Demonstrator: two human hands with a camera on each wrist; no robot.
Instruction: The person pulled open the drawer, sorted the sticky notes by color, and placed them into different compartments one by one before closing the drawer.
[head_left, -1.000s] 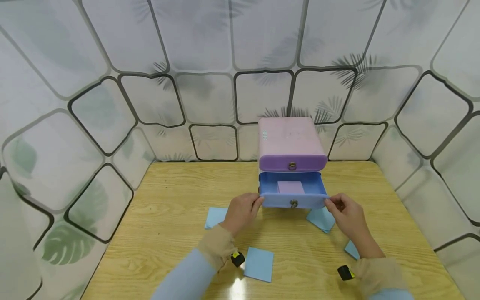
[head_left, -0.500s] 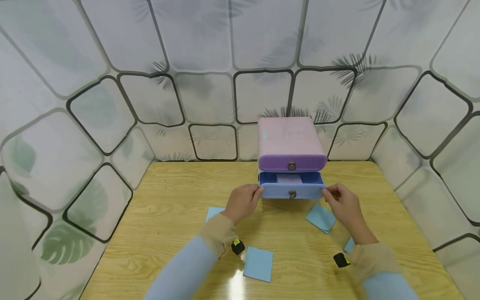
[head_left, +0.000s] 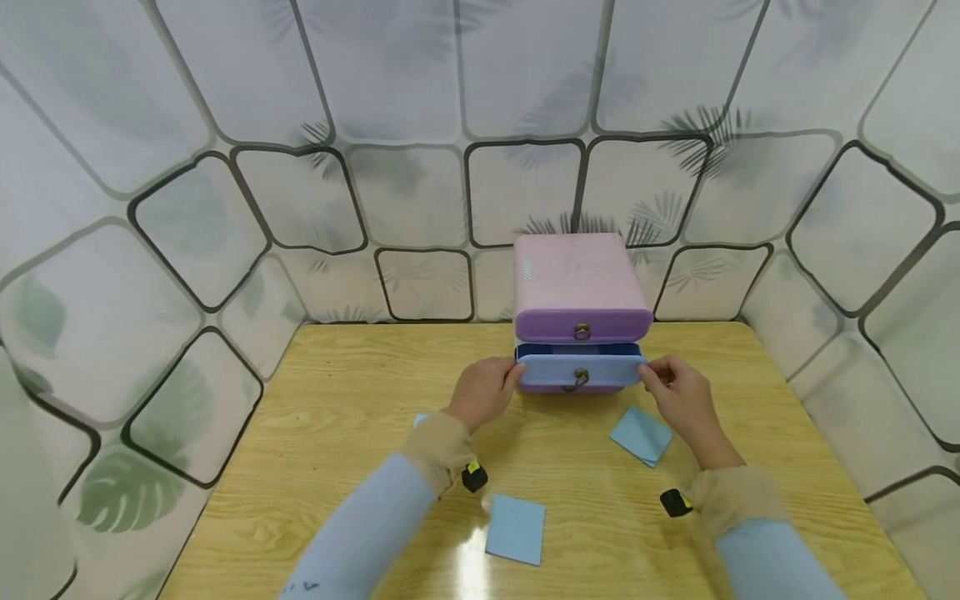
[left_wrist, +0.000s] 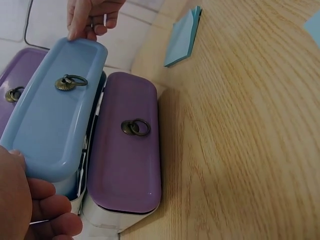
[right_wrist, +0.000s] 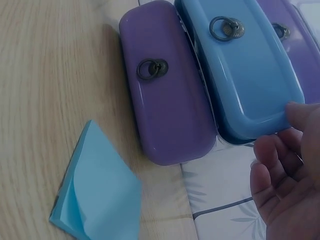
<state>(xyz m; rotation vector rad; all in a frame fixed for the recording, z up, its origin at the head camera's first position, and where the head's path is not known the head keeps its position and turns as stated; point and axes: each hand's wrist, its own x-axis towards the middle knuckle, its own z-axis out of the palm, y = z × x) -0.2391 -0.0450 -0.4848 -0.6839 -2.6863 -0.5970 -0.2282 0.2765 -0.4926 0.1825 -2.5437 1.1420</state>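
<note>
A small pink drawer cabinet (head_left: 581, 271) stands at the back of the table. Its blue middle drawer (head_left: 547, 371) sticks out a little, leaving a narrow dark gap along the top. My left hand (head_left: 482, 390) pinches the left end of the drawer front, thumb on its face. At the opposite end my right hand (head_left: 684, 400) pinches the corner between thumb and fingers. Above is a purple drawer (head_left: 540, 327), pushed in; below, another purple drawer (left_wrist: 125, 150) is also closed. Brass rings hang on the drawer fronts. The blue drawer's inside is mostly hidden.
Pale blue sticky notes lie around on the wooden table (head_left: 360, 367): one pad (head_left: 641, 436) right of the cabinet, a square (head_left: 516, 529) near the front, and a partly covered piece (head_left: 420, 420) beside my left wrist. Patterned cloth walls (head_left: 420, 192) enclose the table.
Both hands have moved away from me, sliding the blue drawer inward. The pink block inside it has gone out of sight, and the lower purple drawer front has come into view.
</note>
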